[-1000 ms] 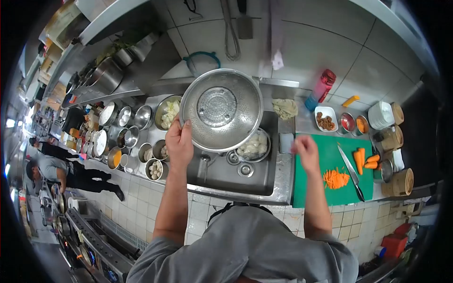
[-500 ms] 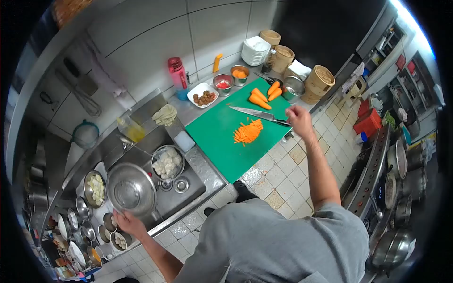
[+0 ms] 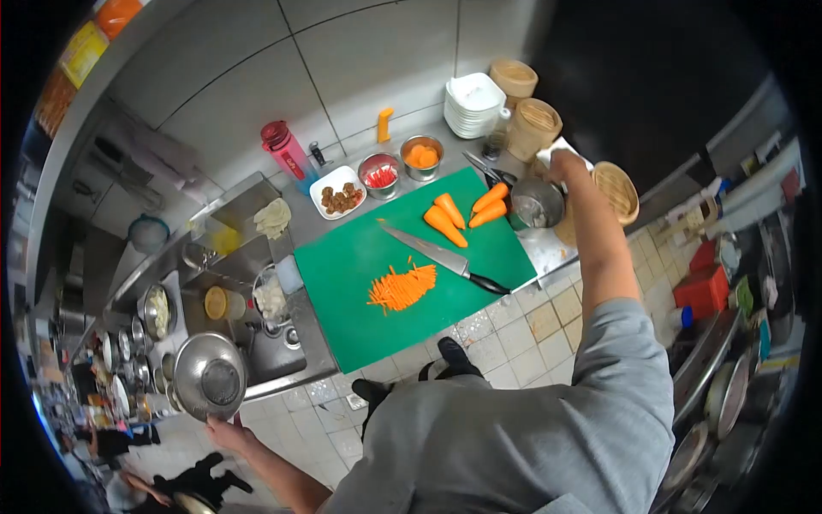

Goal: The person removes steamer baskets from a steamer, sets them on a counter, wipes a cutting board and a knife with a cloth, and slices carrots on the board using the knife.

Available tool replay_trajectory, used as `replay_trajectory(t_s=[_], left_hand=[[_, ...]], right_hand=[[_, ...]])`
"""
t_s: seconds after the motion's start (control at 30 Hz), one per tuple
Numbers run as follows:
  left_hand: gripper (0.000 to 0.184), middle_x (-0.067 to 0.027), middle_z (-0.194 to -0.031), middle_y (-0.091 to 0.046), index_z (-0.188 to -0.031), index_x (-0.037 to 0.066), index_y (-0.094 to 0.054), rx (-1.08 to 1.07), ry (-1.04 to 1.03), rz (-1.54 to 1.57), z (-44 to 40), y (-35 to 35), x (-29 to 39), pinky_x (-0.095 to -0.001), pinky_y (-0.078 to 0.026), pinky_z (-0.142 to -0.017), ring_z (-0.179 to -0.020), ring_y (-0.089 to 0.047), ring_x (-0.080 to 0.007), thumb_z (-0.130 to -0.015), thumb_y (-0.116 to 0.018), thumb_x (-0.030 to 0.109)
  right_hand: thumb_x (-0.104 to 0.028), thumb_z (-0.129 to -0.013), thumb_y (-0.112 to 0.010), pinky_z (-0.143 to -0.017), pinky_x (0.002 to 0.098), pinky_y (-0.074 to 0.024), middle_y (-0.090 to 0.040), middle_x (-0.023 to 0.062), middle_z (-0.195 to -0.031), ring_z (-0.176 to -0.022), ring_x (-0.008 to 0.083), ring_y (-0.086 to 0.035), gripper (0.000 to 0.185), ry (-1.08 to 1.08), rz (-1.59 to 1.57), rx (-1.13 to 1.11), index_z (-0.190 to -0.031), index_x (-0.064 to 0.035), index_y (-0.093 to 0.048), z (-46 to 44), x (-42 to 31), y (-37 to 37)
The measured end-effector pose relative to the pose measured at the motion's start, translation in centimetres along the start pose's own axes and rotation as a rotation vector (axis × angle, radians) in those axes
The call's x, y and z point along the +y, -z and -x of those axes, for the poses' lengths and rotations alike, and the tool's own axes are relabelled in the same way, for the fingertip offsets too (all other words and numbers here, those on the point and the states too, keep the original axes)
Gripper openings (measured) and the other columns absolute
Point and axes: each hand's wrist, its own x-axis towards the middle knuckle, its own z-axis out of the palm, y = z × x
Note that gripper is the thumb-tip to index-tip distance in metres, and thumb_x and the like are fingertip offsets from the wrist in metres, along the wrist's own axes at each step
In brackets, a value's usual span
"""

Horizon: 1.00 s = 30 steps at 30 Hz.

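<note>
My left hand (image 3: 229, 434) grips the rim of a metal colander (image 3: 208, 377), held tilted in front of the sink's edge. My right hand (image 3: 562, 165) is over the back right of the counter, at the rim of a small metal pot (image 3: 537, 203); its fingers are hidden, so its grip does not show. Between my hands lies a green cutting board (image 3: 342, 300). On it are a pile of shredded carrot (image 3: 402, 287), a kitchen knife (image 3: 441, 255) with a black handle, and several peeled carrot pieces (image 3: 445, 224).
Behind the board stand a white dish of brown food (image 3: 341, 195), metal cups of red pieces (image 3: 378, 174) and carrot slices (image 3: 421, 156), and a pink bottle (image 3: 287, 154). Bamboo steamers (image 3: 533, 128) and stacked white dishes (image 3: 473, 103) are farther right. Left is the sink (image 3: 278, 364).
My right hand has moved from beside the knife handle to the metal pot. My left hand has lifted the colander out from over the sink, uncovering a yellowish container there. The view has shifted.
</note>
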Motion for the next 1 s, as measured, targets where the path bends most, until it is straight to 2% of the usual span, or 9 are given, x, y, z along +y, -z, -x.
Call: replay_trajectory(t_s=[0.07, 0.23, 0.33, 0.43, 0.67, 0.7, 0.83, 0.93, 1.0], left_hand=[[0.037, -0.0126, -0.129, -0.062, -0.125, 0.004, -0.058, 0.022, 0.029, -0.008, 2.7, 1.1, 0.1, -0.0413, -0.058, -0.073, -0.112, -0.062, -0.0266, -0.102, -0.056, 0.033], [0.046, -0.0161, -0.142, -0.055, -0.139, 0.003, -0.052, 0.005, 0.034, -0.091, 7.9, 3.7, 0.7, -0.0492, -0.060, -0.085, -0.120, -0.058, -0.0311, -0.103, -0.055, 0.033], [0.040, -0.0140, -0.129, -0.061, -0.127, 0.003, -0.057, 0.075, 0.028, -0.066, 9.4, 4.5, -0.6, -0.0455, -0.059, -0.080, -0.113, -0.061, -0.0283, -0.102, -0.059, 0.034], [0.047, -0.0175, -0.137, -0.055, -0.138, 0.001, -0.051, 0.095, 0.059, -0.063, 11.0, 4.5, -1.1, -0.0490, -0.060, -0.082, -0.119, -0.058, -0.0320, -0.104, -0.055, 0.033], [0.034, -0.0105, -0.125, -0.063, -0.123, 0.007, -0.058, 0.131, 0.016, -0.117, 13.7, 6.5, -0.4, -0.0404, -0.056, -0.073, -0.106, -0.062, -0.0259, -0.104, -0.057, 0.034], [0.034, -0.0105, -0.125, -0.063, -0.123, 0.007, -0.058, 0.151, 0.016, -0.114, 14.1, 7.1, -0.1, -0.0404, -0.056, -0.073, -0.106, -0.062, -0.0259, -0.104, -0.057, 0.034], [0.031, -0.0096, -0.111, -0.068, -0.116, 0.005, -0.061, 0.185, 0.003, -0.115, 13.9, 8.4, -0.3, -0.0386, -0.055, -0.065, -0.090, -0.067, -0.0253, -0.103, -0.058, 0.033], [0.032, -0.0107, -0.100, -0.071, -0.102, 0.000, -0.066, 0.183, -0.030, -0.115, 16.4, 6.8, 1.8, -0.0391, -0.054, -0.063, -0.087, -0.068, -0.0240, -0.101, -0.060, 0.031], [0.025, -0.0037, -0.085, -0.065, -0.094, 0.006, -0.066, 0.262, -0.365, -0.682, 13.6, 9.5, -1.8, -0.0349, -0.047, -0.063, -0.078, -0.061, -0.0169, -0.103, -0.057, 0.027]], right_hand=[[-0.028, -0.083, -0.076, -0.098, 0.0420, -0.0565, -0.072, 0.0204, -0.127, -0.119, 0.0330, -0.069, 0.046, -0.003, 0.083, -0.150, -0.121, -0.0013, -0.074, -1.7, -0.3, 0.0], [-0.014, -0.079, -0.075, -0.096, 0.0397, -0.0574, -0.075, 0.0199, -0.119, -0.113, 0.0339, -0.072, 0.036, 0.060, 0.017, -0.136, -0.112, -0.0006, -0.077, -4.2, 2.6, -0.4], [-0.015, -0.078, -0.074, -0.090, 0.0391, -0.0586, -0.075, 0.0208, -0.115, -0.106, 0.0327, -0.073, 0.030, 0.114, 0.007, -0.253, -0.104, 0.0003, -0.079, -2.8, 2.3, 2.1], [-0.019, -0.077, -0.076, -0.081, 0.0414, -0.0600, -0.077, 0.0205, -0.106, -0.096, 0.0322, -0.075, 0.030, 0.250, 0.176, -0.242, -0.100, 0.0006, -0.079, -7.1, 4.5, -1.9], [-0.021, -0.073, -0.081, -0.090, 0.0424, -0.0590, -0.076, 0.0199, -0.114, -0.106, 0.0311, -0.074, 0.041, 0.187, 0.171, -0.286, -0.107, 0.0024, -0.077, -8.1, 5.2, 2.2], [-0.019, -0.082, -0.073, -0.086, 0.0423, -0.0598, -0.077, 0.0212, -0.109, -0.101, 0.0320, -0.075, 0.028, 0.304, 0.195, -0.227, -0.102, -0.0001, -0.079, -7.5, 5.1, 3.8], [-0.025, -0.091, -0.067, -0.091, 0.0469, -0.0572, -0.074, 0.0246, -0.111, -0.107, 0.0380, -0.072, 0.029, 0.266, -0.060, 0.164, -0.105, -0.0008, -0.076, -10.8, -1.8, 8.5], [-0.021, -0.099, -0.057, -0.101, 0.0494, -0.0507, -0.066, 0.0278, -0.130, -0.122, 0.0439, -0.063, 0.036, 0.554, -0.473, 0.492, -0.129, -0.0004, -0.062, -20.8, -7.4, 5.6], [-0.017, -0.101, -0.055, -0.107, 0.0466, -0.0490, -0.065, 0.0253, -0.134, -0.125, 0.0426, -0.061, 0.046, 0.674, -0.500, 0.581, -0.142, 0.0023, -0.056, -31.4, -9.7, -0.8]])
